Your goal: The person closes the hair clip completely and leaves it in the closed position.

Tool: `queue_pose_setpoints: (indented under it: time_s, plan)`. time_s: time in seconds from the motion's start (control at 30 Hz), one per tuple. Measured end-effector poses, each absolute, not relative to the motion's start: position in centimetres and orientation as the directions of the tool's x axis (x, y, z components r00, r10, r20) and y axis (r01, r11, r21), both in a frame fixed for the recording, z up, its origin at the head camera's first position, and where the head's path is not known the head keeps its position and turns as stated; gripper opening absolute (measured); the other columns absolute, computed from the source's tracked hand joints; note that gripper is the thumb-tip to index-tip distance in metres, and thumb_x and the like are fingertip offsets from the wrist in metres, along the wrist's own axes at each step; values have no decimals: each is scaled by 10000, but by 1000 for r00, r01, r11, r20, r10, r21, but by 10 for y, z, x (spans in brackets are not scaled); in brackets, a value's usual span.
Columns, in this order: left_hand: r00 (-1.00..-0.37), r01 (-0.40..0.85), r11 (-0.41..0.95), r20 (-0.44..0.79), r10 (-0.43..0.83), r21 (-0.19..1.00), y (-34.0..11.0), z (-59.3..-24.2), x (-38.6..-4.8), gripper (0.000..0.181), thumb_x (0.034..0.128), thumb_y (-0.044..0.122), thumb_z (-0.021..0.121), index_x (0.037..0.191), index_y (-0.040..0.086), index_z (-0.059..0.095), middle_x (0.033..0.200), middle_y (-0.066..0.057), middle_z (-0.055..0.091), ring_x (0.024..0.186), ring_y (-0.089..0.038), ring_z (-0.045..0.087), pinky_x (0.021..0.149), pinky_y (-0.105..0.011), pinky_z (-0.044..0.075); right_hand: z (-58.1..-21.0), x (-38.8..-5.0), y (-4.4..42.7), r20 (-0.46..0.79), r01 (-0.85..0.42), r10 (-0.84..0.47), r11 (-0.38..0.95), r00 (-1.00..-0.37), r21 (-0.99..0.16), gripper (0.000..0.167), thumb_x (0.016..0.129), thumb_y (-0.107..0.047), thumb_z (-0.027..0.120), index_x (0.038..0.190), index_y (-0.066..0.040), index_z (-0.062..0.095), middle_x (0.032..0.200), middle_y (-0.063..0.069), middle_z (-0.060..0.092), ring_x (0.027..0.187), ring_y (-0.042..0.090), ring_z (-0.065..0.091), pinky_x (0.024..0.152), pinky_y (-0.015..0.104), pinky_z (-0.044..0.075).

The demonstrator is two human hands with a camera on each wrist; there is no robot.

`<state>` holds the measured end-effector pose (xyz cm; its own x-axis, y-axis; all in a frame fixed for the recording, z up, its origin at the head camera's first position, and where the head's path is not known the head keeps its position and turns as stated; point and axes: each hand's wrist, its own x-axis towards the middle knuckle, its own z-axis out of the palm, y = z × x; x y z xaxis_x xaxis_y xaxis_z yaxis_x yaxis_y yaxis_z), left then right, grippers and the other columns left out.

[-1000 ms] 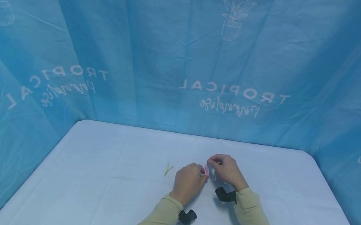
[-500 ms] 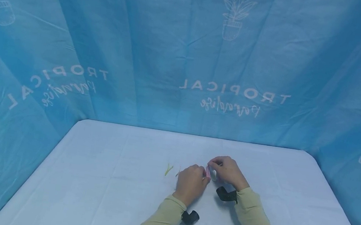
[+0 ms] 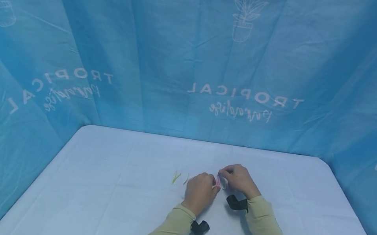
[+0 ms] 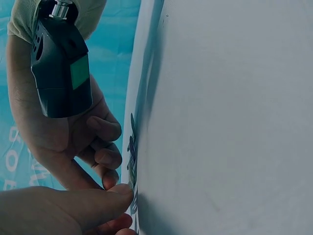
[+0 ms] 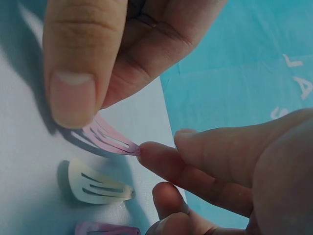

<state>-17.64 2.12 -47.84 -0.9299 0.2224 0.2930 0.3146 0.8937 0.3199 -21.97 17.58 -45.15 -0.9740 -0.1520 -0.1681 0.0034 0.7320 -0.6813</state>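
In the right wrist view a pink snap hair clip (image 5: 115,139) slants just off the tabletop. My left hand (image 3: 198,190) pinches its wide end, thumb in front. The index fingertip of my right hand (image 3: 239,179) touches the narrow end, while that thumb appears apart from the clip. A cream clip (image 5: 95,186) and a purple clip (image 5: 105,228) lie to the right. To the left, a yellow clip (image 3: 176,177) and a thin, partly hidden one (image 3: 186,180) rest on the table. Several clips (image 4: 132,152) appear edge-on in the left wrist view.
A white cloth covers the table (image 3: 120,203). Blue curtains (image 3: 168,51) with mirrored lettering hang behind it and at both sides. Black wrist cameras (image 3: 236,203) sit on the inner sides of both wrists, close above the tabletop.
Both hands have shifted slightly right together with the pink hair clip. The thin clip left of my left hand has come into sight.
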Motion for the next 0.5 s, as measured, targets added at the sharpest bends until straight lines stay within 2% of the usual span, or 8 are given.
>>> queue_pose_setpoints:
  time_s: [0.17,0.5]
  plan:
    - [-930,309,892,303,210,330,21,-480,-176,202,855,345,803,890,152,751,741,28,643,656,-120,603,547,-263,437,-451,-219,175,-189,23,-144,734,-971,-679,353,988,-254,603,1158,37,707,817,57,664,611,181,584,572,313,448]
    - [-931,303,895,304,204,327,22,-480,-177,197,856,344,802,894,157,757,750,22,651,671,-134,621,551,-275,450,-453,-219,174,-183,13,-147,746,-972,-666,325,990,-244,602,1130,22,726,801,53,662,599,177,586,562,307,444]
